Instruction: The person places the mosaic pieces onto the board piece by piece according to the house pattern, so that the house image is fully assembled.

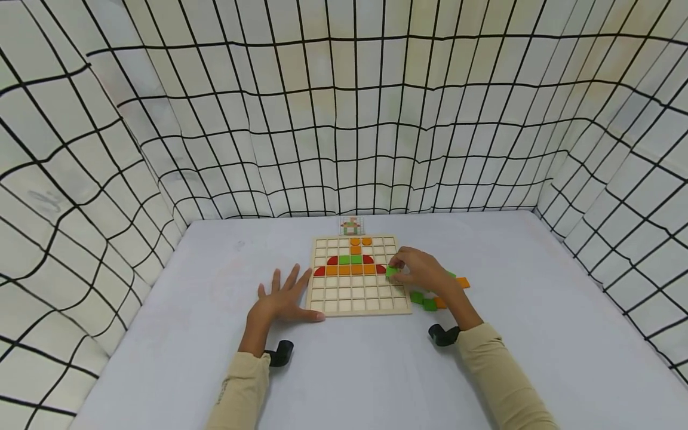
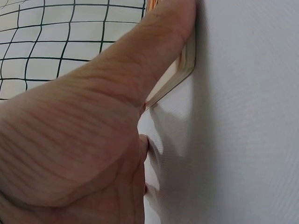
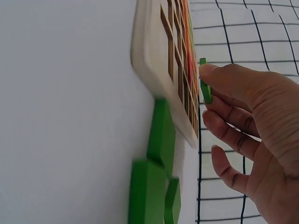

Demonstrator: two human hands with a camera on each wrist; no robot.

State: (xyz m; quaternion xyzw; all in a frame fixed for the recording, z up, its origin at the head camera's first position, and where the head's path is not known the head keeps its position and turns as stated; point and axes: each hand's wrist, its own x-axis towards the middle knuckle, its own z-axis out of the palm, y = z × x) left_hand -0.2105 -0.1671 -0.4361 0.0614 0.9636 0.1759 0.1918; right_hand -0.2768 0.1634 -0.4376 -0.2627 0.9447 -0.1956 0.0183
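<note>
A wooden grid board (image 1: 344, 303) lies on the white table, with red, orange and green tiles set in several of its cells. My right hand (image 1: 421, 269) pinches a green square tile (image 1: 392, 272) between thumb and fingers, over the board's right side. In the right wrist view that green tile (image 3: 205, 84) shows nearly edge-on, held apart from the board. With fingers spread, my left hand (image 1: 282, 301) rests at the board's left edge, its thumb along the near left corner. The left wrist view shows the thumb (image 2: 154, 46) against the board's side.
Loose green tiles (image 1: 429, 304) and orange tiles (image 1: 463, 282) lie on the table right of the board, partly under the right forearm. A small pattern card (image 1: 352, 226) sits behind the board. Black netting (image 1: 344, 125) over white sheets surrounds the table's back and sides.
</note>
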